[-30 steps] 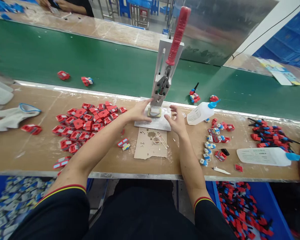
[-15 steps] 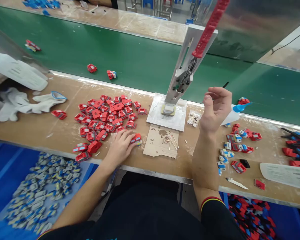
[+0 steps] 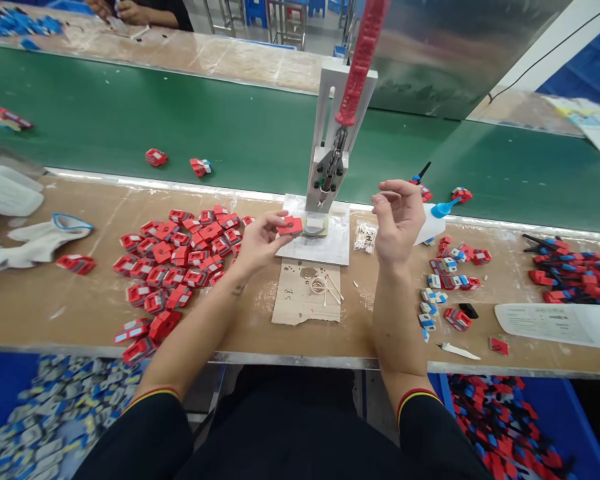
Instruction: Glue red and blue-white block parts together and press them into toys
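While the left hand (image 3: pixel 261 241) pinches a red part (image 3: pixel 290 226) at 9 o'clock of the yellow pad (image 3: pixel 322 233) on the lever press (image 3: pixel 330 167), the right hand (image 3: pixel 400 220) is raised at 3 o'clock, fingers half curled, apart from the thumb. A red pile (image 3: pixel 180 257) occupies the table (image 3: pixel 250 317) at the left hand's 9 o'clock.
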`<move>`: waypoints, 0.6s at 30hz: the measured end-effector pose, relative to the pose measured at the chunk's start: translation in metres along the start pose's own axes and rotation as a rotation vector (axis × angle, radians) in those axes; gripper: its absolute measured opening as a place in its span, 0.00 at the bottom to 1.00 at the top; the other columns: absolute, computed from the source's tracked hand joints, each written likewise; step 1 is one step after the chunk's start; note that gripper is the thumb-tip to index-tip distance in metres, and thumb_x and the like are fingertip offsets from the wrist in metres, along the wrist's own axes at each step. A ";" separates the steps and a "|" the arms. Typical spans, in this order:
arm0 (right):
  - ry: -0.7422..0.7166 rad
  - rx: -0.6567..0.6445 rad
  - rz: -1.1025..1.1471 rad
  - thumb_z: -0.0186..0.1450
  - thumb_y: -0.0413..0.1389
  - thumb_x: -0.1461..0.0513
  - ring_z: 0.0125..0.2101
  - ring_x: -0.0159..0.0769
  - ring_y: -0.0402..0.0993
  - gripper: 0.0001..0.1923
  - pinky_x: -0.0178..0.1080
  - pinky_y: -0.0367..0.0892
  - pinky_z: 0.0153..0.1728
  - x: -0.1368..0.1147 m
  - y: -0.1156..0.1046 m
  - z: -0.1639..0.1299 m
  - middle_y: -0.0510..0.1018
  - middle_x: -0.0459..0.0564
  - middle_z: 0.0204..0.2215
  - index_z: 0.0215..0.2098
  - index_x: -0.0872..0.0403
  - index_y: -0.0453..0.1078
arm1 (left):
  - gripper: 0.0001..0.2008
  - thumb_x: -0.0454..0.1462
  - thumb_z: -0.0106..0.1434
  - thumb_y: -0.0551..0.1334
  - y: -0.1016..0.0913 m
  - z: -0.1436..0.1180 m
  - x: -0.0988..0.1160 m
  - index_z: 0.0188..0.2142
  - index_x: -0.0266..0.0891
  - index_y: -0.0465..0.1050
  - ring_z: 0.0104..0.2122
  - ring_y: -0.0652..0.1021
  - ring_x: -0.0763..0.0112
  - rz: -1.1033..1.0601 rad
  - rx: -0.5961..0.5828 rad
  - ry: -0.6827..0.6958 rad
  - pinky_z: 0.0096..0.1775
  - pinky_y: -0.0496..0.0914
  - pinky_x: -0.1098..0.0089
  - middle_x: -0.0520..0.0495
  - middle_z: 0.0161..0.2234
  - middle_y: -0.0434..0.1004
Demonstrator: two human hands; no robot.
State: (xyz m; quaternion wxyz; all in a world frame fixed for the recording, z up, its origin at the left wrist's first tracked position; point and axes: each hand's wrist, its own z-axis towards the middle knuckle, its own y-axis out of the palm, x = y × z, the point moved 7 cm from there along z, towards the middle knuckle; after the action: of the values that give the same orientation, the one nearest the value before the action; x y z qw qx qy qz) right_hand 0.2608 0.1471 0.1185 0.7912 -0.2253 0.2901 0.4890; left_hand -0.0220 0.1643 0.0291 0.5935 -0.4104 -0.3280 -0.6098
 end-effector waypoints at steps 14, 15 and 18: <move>-0.082 -0.263 -0.149 0.74 0.55 0.51 0.55 0.41 0.78 0.24 0.44 0.78 0.55 -0.057 0.084 0.098 0.78 0.47 0.58 0.66 0.37 0.58 | 0.39 0.33 0.58 0.72 0.062 0.054 -0.043 0.64 0.50 0.58 0.43 0.84 0.64 -0.109 -0.201 -0.010 0.44 0.79 0.61 0.46 0.50 0.79; -0.085 -0.266 -0.152 0.74 0.55 0.52 0.53 0.40 0.79 0.22 0.43 0.79 0.54 -0.062 0.085 0.098 0.79 0.46 0.57 0.65 0.37 0.59 | 0.39 0.33 0.58 0.72 0.064 0.055 -0.044 0.65 0.50 0.57 0.43 0.85 0.64 -0.111 -0.200 -0.012 0.44 0.80 0.61 0.46 0.51 0.79; -0.070 -0.263 -0.182 0.73 0.57 0.52 0.51 0.42 0.81 0.19 0.44 0.80 0.49 -0.075 0.078 0.087 0.80 0.46 0.53 0.61 0.39 0.63 | 0.37 0.34 0.61 0.69 0.067 0.054 -0.048 0.66 0.50 0.56 0.45 0.85 0.64 -0.099 -0.201 -0.027 0.48 0.81 0.59 0.43 0.53 0.78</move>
State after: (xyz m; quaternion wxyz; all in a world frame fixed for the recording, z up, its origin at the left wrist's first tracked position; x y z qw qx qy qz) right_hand 0.1840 0.1875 0.2270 0.8056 -0.3350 0.1743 0.4565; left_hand 0.0481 0.2288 0.0052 0.5140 -0.4592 -0.2932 -0.6625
